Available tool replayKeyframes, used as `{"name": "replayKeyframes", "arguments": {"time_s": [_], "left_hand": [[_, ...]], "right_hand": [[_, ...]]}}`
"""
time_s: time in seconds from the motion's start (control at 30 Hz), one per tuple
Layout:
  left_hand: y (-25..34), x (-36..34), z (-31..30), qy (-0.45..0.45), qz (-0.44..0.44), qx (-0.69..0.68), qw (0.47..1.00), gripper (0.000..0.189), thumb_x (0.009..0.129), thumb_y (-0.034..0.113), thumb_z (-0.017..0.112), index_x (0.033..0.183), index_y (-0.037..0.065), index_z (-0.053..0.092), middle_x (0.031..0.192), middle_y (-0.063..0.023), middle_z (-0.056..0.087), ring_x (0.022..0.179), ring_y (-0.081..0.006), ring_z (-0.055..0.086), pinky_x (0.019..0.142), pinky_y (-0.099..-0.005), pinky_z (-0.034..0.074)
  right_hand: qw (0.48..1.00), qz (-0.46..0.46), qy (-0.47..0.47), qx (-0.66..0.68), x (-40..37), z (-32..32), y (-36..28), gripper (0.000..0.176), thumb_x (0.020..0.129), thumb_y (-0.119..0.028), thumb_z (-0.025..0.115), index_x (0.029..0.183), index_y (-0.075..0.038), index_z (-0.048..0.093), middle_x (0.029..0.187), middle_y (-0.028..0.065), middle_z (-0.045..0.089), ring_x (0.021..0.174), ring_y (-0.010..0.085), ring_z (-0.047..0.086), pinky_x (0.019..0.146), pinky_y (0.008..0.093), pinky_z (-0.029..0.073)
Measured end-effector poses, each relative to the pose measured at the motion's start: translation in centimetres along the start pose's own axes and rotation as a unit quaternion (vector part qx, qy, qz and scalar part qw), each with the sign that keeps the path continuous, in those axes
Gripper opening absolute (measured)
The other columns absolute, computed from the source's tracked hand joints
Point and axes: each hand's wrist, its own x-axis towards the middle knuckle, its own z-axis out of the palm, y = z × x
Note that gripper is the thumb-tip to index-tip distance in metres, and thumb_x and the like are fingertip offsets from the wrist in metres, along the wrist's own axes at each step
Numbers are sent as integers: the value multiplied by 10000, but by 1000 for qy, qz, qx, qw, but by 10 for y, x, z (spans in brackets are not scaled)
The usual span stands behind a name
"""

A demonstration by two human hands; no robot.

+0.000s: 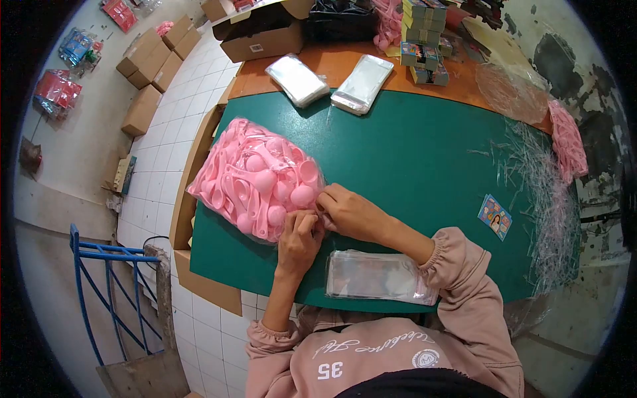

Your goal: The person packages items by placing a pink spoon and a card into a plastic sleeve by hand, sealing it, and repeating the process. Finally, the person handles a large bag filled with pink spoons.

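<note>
A clear plastic bag full of pink plastic spoons (255, 179) lies on the green table top (411, 159). At its near right corner, my left hand (300, 242) is closed with bent fingers on the bag's edge. Close beside it, my right hand (345, 211) pinches the same corner of the plastic. The fingertips of both hands nearly meet, and the exact bit of film between them is partly hidden. Just below my right forearm, a stack of clear flat plastic sleeves (375, 277) lies along the table's near edge.
Two stacks of clear sleeves (297, 81) (362, 84) lie at the far edge. Bundled card stacks (424, 43) and an open cardboard box (262, 43) stand behind. Several small cards (495, 217) and shredded clear plastic strips (547, 219) are on the right. A blue metal frame (116, 292) stands left.
</note>
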Motion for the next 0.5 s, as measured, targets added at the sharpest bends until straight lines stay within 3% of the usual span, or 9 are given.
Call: {"name": "replayKeyframes", "arguments": {"time_s": [0.3, 0.37, 0.5], "left_hand": [[0, 0, -1, -26, 34, -9, 999, 489, 607, -41, 693, 985, 71, 404, 903, -91, 571, 810, -271, 555, 704, -364, 457], [1, 1, 0, -25, 40, 13, 999, 401, 661, 4, 645, 1002, 46, 438, 876, -68, 577, 816, -251, 550, 681, -367, 449], [2, 10, -6, -68, 45, 68, 994, 385, 675, 51, 633, 1013, 45, 449, 880, -62, 572, 811, -240, 547, 680, -358, 436]], "right_hand": [[996, 50, -55, 57, 1, -7, 1, 241, 686, -119, 598, 827, 29, 470, 854, 212, 516, 803, 380, 519, 718, 418, 442], [994, 64, -64, 67, 2, -9, 3, 245, 683, -117, 594, 829, 34, 468, 856, 217, 516, 805, 388, 520, 711, 421, 441], [986, 81, -50, 135, 3, -8, 6, 244, 685, -141, 622, 802, 18, 479, 757, 176, 530, 702, 354, 534, 622, 384, 438]]}}
